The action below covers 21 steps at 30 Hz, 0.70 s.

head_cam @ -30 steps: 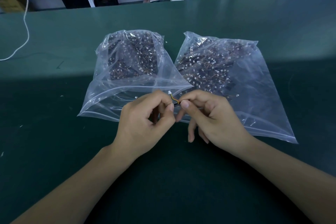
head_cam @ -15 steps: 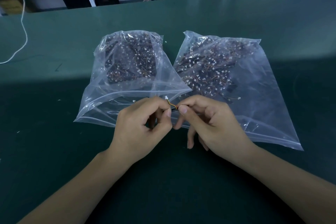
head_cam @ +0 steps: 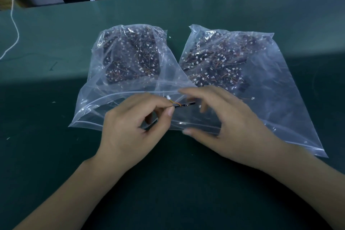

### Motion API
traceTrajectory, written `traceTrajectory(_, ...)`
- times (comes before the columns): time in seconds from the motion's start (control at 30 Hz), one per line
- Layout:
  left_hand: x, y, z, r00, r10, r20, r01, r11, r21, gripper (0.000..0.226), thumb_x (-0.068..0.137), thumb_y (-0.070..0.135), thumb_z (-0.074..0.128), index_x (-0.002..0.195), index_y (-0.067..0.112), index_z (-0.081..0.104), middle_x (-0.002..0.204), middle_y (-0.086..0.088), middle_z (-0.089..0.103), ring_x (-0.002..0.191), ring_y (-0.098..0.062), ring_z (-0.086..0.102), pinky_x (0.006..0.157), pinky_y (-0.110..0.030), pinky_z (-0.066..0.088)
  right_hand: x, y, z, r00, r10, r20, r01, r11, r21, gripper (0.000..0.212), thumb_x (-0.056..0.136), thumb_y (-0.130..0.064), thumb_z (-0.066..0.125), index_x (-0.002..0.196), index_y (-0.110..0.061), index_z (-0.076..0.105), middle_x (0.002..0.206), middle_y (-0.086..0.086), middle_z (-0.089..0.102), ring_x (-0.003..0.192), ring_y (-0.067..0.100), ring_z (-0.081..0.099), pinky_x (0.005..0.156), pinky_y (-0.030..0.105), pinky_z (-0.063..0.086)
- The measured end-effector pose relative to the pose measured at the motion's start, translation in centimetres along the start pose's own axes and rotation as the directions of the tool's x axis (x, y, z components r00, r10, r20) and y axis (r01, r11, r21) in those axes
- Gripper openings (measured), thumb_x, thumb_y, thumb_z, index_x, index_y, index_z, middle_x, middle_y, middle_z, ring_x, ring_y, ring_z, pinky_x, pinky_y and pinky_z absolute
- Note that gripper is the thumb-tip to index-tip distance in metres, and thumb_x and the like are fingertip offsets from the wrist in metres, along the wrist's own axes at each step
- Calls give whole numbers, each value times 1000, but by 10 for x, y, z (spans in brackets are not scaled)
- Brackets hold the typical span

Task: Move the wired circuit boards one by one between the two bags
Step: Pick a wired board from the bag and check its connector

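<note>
Right hand (head_cam: 229, 123) has let go — left hand (head_cam: 134, 127) pinches board (head_cam: 183, 104).

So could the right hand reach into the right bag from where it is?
Probably yes. The right hand is open, holds nothing, and hovers beside the right bag, whose mouth faces the person; only the left hand holds the circuit board.

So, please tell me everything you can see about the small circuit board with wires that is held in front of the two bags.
The wired circuit board is a thin dark strip, seen almost edge-on and lying roughly level. Short orange and yellow wires curl from its left end up to a small white connector. The left hand pinches it at the wire end between thumb and forefinger. The right hand is spread beside the other end and does not grip it. The board is above the mouth of the left bag, outside it.
</note>
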<state>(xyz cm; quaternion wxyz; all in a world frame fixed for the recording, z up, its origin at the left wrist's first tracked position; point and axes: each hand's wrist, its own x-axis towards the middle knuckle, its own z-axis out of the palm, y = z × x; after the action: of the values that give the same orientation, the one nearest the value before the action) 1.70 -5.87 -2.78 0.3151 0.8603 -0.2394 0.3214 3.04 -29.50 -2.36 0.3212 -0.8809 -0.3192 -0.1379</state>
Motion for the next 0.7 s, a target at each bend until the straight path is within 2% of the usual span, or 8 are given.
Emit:
traceTrajectory(0.03, 1, -3, -3, 1000, 27, -4, -27, 999, 25, 11, 102, 17, 72, 96, 13, 81, 84, 12, 67, 74, -3, 57, 70, -16, 41, 1, 2, -1, 999, -27, 39, 30, 995, -95, 59, 89, -36, 74, 145, -34, 53, 124, -25, 57, 106, 6, 58, 98, 28, 47)
traceTrajectory(0.1, 4, -7, -8, 996, 92, 16, -93, 995, 39, 9, 100, 17, 76, 97, 13, 83, 87, 8, 68, 76, -5, 60, 72, -15, 41, 3, 5, -2, 999, -36, 22, 39, 990, -137, 52, 86, -20, 73, 136, -29, 60, 116, -14, 62, 102, 9, 58, 95, 37, 50)
traceTrajectory(0.23, 3, -8, -7, 975, 173, 139, -169, 985, -43, 8, 97, 17, 79, 91, 15, 85, 84, 5, 68, 73, -11, 64, 65, -28, 52, 3, 9, -4, 994, -28, -103, 16, 993, -120, 42, 88, -1, 74, 123, -24, 67, 98, -15, 63, 91, 10, 58, 85, 34, 52)
traceTrajectory(0.33, 3, -7, -2, 967, 197, 159, -205, 978, 39, 9, 96, 16, 80, 89, 16, 85, 74, 6, 60, 66, -14, 56, 56, -37, 50, 2, 10, -5, 988, -26, -154, 13, 996, -85, 34, 93, -1, 72, 119, -22, 68, 98, -15, 65, 92, 10, 59, 81, 31, 51)
traceTrajectory(0.43, 5, -5, 3, 971, 203, 125, -226, 953, 203, 12, 94, 10, 80, 85, 17, 84, 69, 4, 54, 62, -16, 52, 49, -39, 48, 2, 8, -4, 985, -34, -169, 29, 999, -35, 28, 97, -5, 70, 120, -21, 68, 101, -14, 67, 93, 7, 60, 79, 32, 52)
traceTrajectory(0.53, 8, -1, 8, 958, 209, 194, -265, 905, 333, 14, 97, 13, 79, 88, 23, 83, 71, 5, 55, 65, -18, 55, 46, -34, 45, 1, 6, -3, 985, -41, -169, 42, 999, 4, 27, 98, -5, 70, 120, -20, 68, 102, -13, 68, 94, 7, 61, 80, 34, 55)
traceTrajectory(0.6, 8, 1, 8, 934, 218, 284, -311, 887, 342, 9, 99, 23, 78, 96, 28, 85, 72, 7, 57, 64, -18, 59, 47, -28, 42, 0, 6, -3, 987, -34, -155, 37, 999, 14, 27, 98, -5, 70, 121, -20, 68, 101, -12, 68, 94, 7, 61, 80, 34, 55)
traceTrajectory(0.7, 5, 5, 7, 912, 224, 345, -317, 917, 241, 20, 106, 37, 69, 101, 27, 85, 72, 10, 64, 63, -15, 65, 50, -31, 52, 0, 5, -2, 991, -24, -132, 25, 1000, 9, 27, 98, -4, 69, 120, -19, 69, 100, -11, 67, 94, 11, 61, 78, 37, 57)
